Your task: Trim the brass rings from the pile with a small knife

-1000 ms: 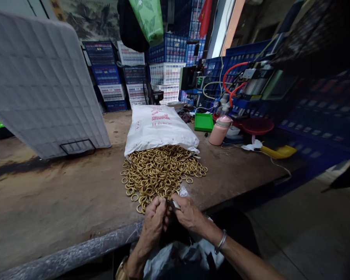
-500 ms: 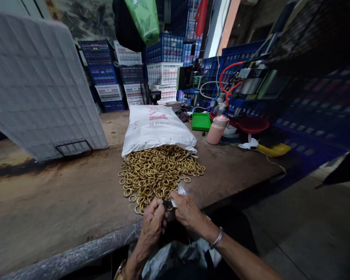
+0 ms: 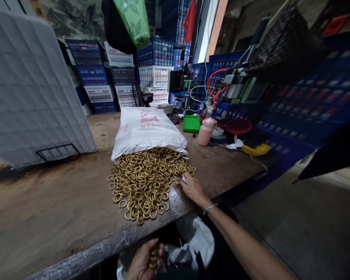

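A heap of brass-coloured rings (image 3: 146,182) spills from the mouth of a white printed sack (image 3: 151,130) onto the table. My left hand (image 3: 146,258) is low, below the table's front edge, its fingers curled around several of these rings. Over the tabletop, my right hand (image 3: 193,190) reaches to the heap's right edge, fingers closed and close to the outermost rings. A small white piece (image 3: 184,179) shows at its fingertips; its kind cannot be made out. Beneath the hands, in the lap area, lies crumpled pale plastic sheeting (image 3: 202,237).
A pink bottle (image 3: 206,131), a green tray (image 3: 191,123) and a red dish (image 3: 237,126) stand to the right. A yellow object (image 3: 256,149) lies near the right edge. On the left rises a large quilted pale panel (image 3: 37,89). Stacked crates (image 3: 97,74) fill the back.
My hands have parted. The left has dropped below the table edge with rings in it; the right has moved forward to the heap's right side. The view has turned slightly right.
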The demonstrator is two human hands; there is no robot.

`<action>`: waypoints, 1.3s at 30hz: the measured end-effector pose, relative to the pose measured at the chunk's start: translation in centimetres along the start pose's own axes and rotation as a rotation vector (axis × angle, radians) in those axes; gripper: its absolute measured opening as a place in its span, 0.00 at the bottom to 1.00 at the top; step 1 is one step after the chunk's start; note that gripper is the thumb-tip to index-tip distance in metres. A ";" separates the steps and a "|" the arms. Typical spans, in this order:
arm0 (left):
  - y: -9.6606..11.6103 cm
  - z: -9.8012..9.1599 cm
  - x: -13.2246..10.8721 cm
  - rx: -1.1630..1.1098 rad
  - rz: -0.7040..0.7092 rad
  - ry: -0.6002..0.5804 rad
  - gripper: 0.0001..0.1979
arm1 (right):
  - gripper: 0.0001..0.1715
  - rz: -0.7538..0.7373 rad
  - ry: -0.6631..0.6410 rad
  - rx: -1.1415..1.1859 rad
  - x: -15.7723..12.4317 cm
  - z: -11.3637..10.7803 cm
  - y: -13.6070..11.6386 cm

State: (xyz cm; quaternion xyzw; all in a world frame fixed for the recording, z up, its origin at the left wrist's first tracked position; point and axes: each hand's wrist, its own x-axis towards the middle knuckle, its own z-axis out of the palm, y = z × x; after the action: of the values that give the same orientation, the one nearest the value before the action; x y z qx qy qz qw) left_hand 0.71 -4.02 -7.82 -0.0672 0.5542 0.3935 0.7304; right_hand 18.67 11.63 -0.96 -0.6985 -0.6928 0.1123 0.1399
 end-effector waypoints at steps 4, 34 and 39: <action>0.2 -0.3 0.9 -0.162 0.066 0.034 0.08 | 0.09 -0.017 -0.007 -0.057 0.3 0.2 -0.5; 0.2 0.3 -5.0 0.033 0.168 -0.138 0.08 | 0.06 -0.427 -0.149 0.554 -6.6 1.3 -3.0; 1.8 2.3 -6.8 0.177 0.553 -0.131 0.23 | 0.08 -0.461 -0.219 0.606 -7.5 0.8 -3.8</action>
State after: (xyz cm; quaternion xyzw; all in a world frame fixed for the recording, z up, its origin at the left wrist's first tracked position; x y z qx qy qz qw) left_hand 0.77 -4.93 -0.43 0.1759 0.5353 0.5312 0.6327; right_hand 14.71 4.12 -0.61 -0.4354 -0.7779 0.3512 0.2864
